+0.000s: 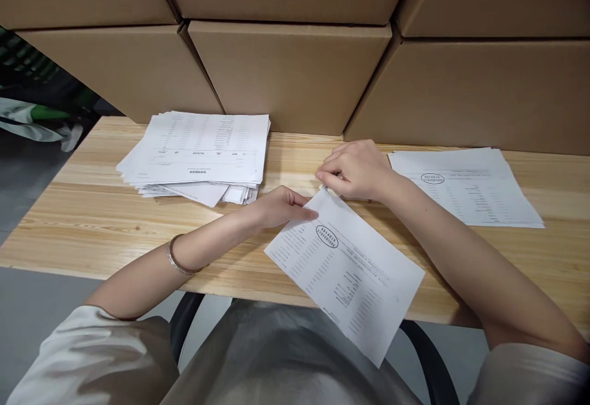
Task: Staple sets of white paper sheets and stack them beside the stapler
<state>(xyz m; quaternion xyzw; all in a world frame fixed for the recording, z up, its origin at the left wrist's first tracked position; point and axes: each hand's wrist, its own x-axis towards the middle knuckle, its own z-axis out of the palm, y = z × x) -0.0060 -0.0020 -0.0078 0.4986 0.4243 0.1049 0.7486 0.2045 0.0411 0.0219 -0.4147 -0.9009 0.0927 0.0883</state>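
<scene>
A printed paper sheet (364, 263) with an oval stamp hangs tilted over the table's front edge. My left hand (288, 205) pinches it near its upper left edge, thumb on top. At the sheet's top corner my right hand (354, 168) is closed, with its fingers curled; what they grip there is small and mostly hidden. To the left lies a thick, uneven stack of printed papers (207, 141). A thinner pile of stamped papers (474, 199) rests on the right, beyond my right forearm.
Large cardboard boxes (286, 73) are stacked two high along the back of the wooden table (92, 208). Black chair armrests (428, 362) flank my body below the front edge. Dark crates and a green-and-white item (37, 116) appear beyond the left end.
</scene>
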